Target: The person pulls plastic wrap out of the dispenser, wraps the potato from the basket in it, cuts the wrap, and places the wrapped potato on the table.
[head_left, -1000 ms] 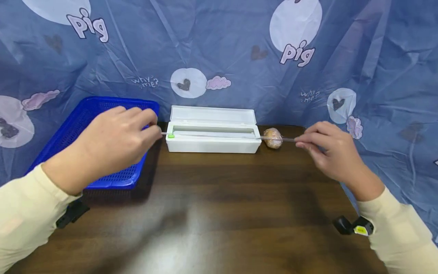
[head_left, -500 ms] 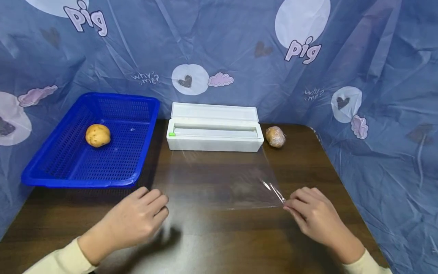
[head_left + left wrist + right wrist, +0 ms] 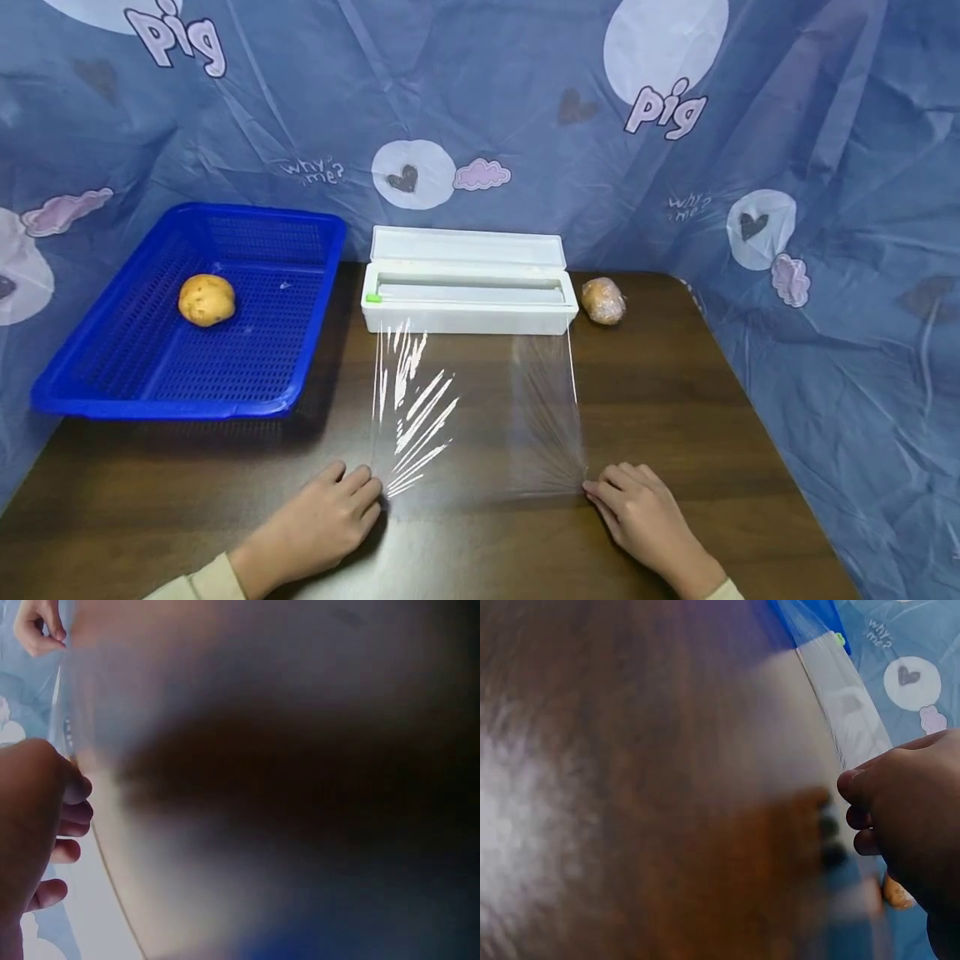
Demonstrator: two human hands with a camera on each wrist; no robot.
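A clear sheet of plastic wrap [image 3: 480, 417] stretches toward me from a white wrap dispenser [image 3: 468, 321], whose lid stands raised. My left hand [image 3: 318, 521] pinches the sheet's near left corner, where bright creases fan out. At the near right corner my right hand [image 3: 637, 517] pinches the film between thumb and forefinger. In the right wrist view, the taut film [image 3: 847, 697] runs from the right hand's fingertips. The left wrist view shows the left hand [image 3: 37, 825] with its fingers curled; its grip on the film is hard to make out there.
A blue basket [image 3: 315, 333] stands at the left with a bare potato [image 3: 207, 300] in it. Just right of the dispenser lies a potato wrapped in film [image 3: 603, 301]. A green slider [image 3: 373, 297] sits at the dispenser's left end. Patterned blue cloth [image 3: 525, 108] hangs behind the table.
Both hands have come from beside the dispenser toward the front of the table, drawing the plastic wrap out with them. The potato in the basket has come into view.
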